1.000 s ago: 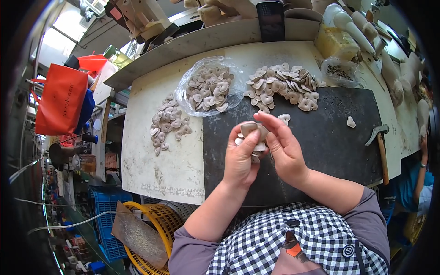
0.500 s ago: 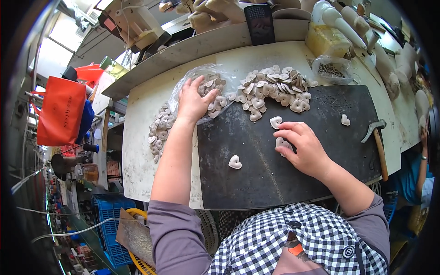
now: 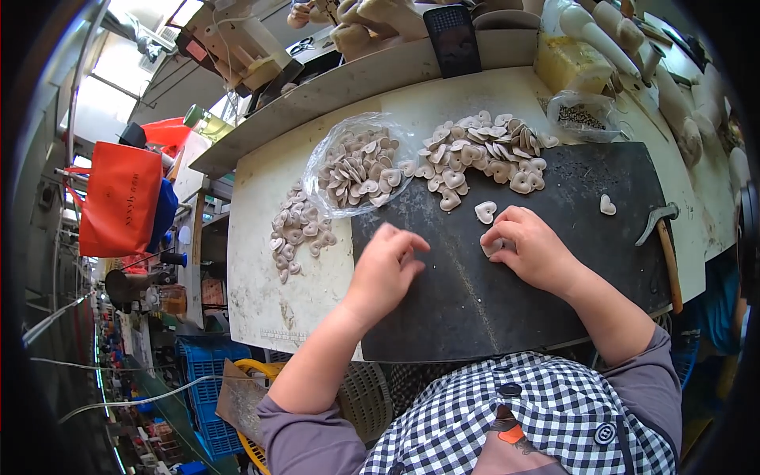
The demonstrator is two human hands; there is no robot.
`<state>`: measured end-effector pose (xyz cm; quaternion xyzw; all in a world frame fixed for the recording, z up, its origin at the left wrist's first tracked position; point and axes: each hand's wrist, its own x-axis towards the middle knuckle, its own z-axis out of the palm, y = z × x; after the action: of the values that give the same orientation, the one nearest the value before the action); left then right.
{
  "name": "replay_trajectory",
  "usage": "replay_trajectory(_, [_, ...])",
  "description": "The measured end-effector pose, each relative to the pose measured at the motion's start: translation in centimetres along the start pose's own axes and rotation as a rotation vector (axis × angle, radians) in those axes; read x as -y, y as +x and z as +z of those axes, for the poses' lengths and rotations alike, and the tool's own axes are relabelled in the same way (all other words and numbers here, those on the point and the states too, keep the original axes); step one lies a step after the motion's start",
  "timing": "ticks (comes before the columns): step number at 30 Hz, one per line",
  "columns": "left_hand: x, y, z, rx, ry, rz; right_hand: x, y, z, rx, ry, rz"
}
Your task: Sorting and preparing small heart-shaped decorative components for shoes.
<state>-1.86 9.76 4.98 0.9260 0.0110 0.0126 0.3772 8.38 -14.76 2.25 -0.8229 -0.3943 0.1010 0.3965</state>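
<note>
Two hands rest on the dark mat (image 3: 507,317) right in front of the person in the checked shirt (image 3: 538,419). Her left hand (image 3: 385,267) hovers low over the mat with the fingers loosely curled, and I cannot tell whether anything sits inside them. Her right hand (image 3: 529,247) is pressed down with the fingertips pinched on a small pale heart piece (image 3: 491,248), which lies on the mat under those fingers. Just beyond the right hand, a loose heart (image 3: 484,211) lies flat on the mat, and another single heart (image 3: 607,206) sits well off to the right. A hammer (image 3: 663,237) lies along the mat's right edge (head pointing away from her). Farther back, a heap of hearts (image 3: 483,154) spreads across the mat's far edge and onto the white table (image 3: 261,277). Beside it on the left, a clear plastic bag (image 3: 356,162) holds more of them, and a smaller scatter of hearts (image 3: 297,229) lies on the bare table to the left of that. Off at the far left hangs an orange bag (image 3: 119,198).
</note>
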Motion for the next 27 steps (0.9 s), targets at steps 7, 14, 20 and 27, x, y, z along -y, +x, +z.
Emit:
replay_trajectory(7, [2.7,9.5,-0.8,-0.422,0.594,0.115,-0.7,-0.3,0.4,-0.068,0.135,0.037])
replay_trajectory(14, [3.2,11.0,-1.5,-0.629,0.387,0.192,-0.8,-0.2,0.5,-0.122,0.274,0.021])
replay_trajectory(20, [-0.1,7.8,0.8,-0.591,0.472,0.332,-0.9,0.1,-0.3,-0.132,0.261,0.062])
replay_trajectory(27, [-2.7,6.4,8.2,-0.172,0.292,0.270,-1.3,-0.4,-0.9,-0.182,0.037,0.071])
